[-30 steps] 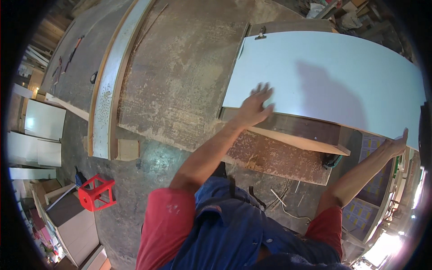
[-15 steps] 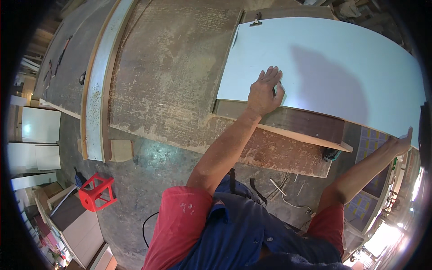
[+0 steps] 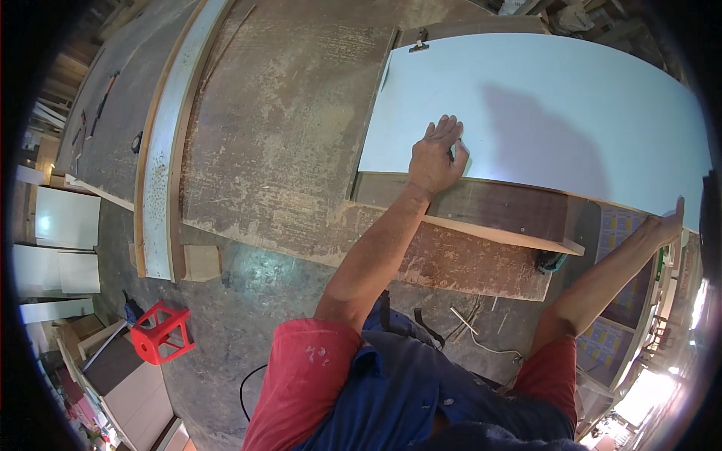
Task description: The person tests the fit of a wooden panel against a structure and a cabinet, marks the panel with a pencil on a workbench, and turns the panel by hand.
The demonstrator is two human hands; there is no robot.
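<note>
Hands at near edge of white panel [image 3: 541, 113]: left hand [image 3: 435, 159] flat, fingers extended, toward left end; right hand [image 3: 665, 228] at near-right corner, grip unclear. Worn brown worktop [image 3: 278, 128] left. Panel beyond both hands, long axis left–right. White-topped strip [image 3: 167, 135] farther left; red stool [image 3: 162, 333] near left; dark clip [image 3: 419, 46] at panel's far-left edge.

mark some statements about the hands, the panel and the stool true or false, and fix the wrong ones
1. The left hand is over the white panel, near its closest long edge. True.
2. The right hand is at the panel's left end. False: it is at the right end.
3. A dark clip sits near the panel's far left corner. True.
4. The stool is green. False: it is red.
5. A shadow falls on the panel. True.
</note>
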